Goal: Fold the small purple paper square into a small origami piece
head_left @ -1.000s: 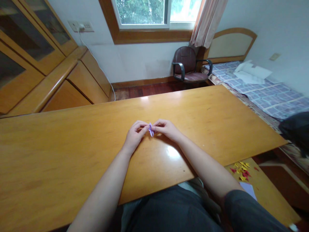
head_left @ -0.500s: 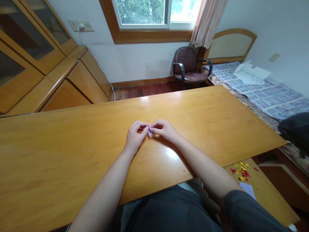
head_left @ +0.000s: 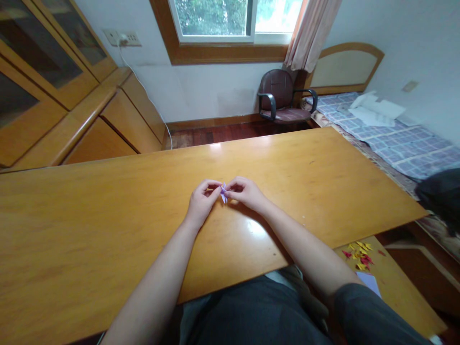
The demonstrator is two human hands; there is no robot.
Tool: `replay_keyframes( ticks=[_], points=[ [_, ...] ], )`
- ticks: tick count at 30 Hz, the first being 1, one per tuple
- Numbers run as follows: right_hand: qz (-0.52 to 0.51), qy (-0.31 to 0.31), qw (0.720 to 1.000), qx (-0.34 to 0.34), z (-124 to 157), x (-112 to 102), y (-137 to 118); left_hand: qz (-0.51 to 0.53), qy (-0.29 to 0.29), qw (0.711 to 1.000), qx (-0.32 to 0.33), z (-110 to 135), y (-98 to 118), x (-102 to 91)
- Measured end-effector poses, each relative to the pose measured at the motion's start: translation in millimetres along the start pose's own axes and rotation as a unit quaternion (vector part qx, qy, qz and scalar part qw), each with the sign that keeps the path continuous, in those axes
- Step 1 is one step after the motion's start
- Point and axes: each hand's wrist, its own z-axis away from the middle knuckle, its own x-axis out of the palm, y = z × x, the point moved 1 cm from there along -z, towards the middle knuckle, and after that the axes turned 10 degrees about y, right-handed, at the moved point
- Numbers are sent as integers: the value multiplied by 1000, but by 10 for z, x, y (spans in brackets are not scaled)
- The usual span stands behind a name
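A small folded piece of purple paper (head_left: 224, 193) is pinched between my two hands, just above the wooden table (head_left: 118, 230). My left hand (head_left: 202, 200) grips its left side with thumb and forefinger. From the other side, the thumb and fingertips of my right hand (head_left: 246, 193) close on it. Narrow points of the paper stick out above and below the fingertips; the part under the fingers is hidden.
Yellow and red folded paper pieces (head_left: 360, 254) lie on a lower surface at the right, near a purple sheet (head_left: 369, 282). Beyond the table stand an armchair (head_left: 278, 96) and a bed (head_left: 398, 139). A wooden cabinet (head_left: 89, 115) is on the left.
The purple paper has turned slightly between my fingertips, and more of its upper point shows. Both hands stay in nearly the same place.
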Motion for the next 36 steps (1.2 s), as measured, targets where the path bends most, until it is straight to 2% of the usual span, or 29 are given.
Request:
replay_keyframes(
  ticks=[13, 22, 25, 30, 36],
  points=[
    [9, 7, 1000, -9, -16, -30, -41, -30, -2, 999, 40, 23, 72, 0],
    [73, 30, 996, -37, -22, -28, -52, -55, 12, 998, 42, 23, 72, 8],
    [35, 35, 999, -2, -23, -31, -42, -29, -1, 999, 26, 7, 59, 4],
    [-92, 16, 989, 112, -14, -51, -61, 24, -34, 999, 4, -19, 0, -8],
    [-148, -13, 980, 134, -6, -75, -56, 87, -64, 993, -42, -18, -98, -4]
  ],
)
